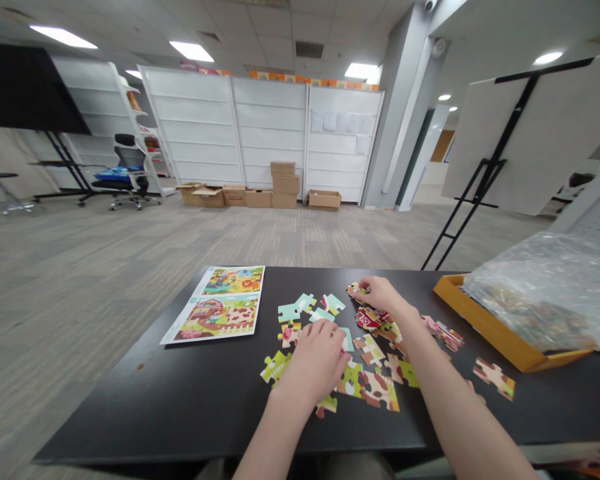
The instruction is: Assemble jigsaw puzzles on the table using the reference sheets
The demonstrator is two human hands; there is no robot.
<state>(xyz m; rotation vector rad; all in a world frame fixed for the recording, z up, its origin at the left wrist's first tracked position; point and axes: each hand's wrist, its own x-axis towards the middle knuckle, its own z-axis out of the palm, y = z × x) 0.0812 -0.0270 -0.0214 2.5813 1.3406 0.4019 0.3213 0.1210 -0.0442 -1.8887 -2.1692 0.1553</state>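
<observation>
Many jigsaw pieces lie loose on the black table (pixel 190 400). My left hand (pixel 316 360) rests palm down over the middle of them, fingers bent; whether it grips anything is hidden. At the far side, my right hand (pixel 377 293) pinches a small puzzle piece (pixel 354 291). Teal pieces (pixel 290 312) lie beyond my left hand, and a green piece (pixel 275 367) is left of it. Red barn pieces (pixel 369 319) sit just below my right hand. A brown-and-white piece (pixel 380 390) lies nearer me. Another piece (pixel 495 377) is apart at the right.
A printed picture sheet (pixel 220 313) lies at the table's left. On the right stands a yellow box (pixel 505 333) with clear plastic wrap (pixel 545 287) over it. Beyond the table are cardboard boxes (pixel 284 187), a chair (pixel 125 170) and an easel (pixel 480 180).
</observation>
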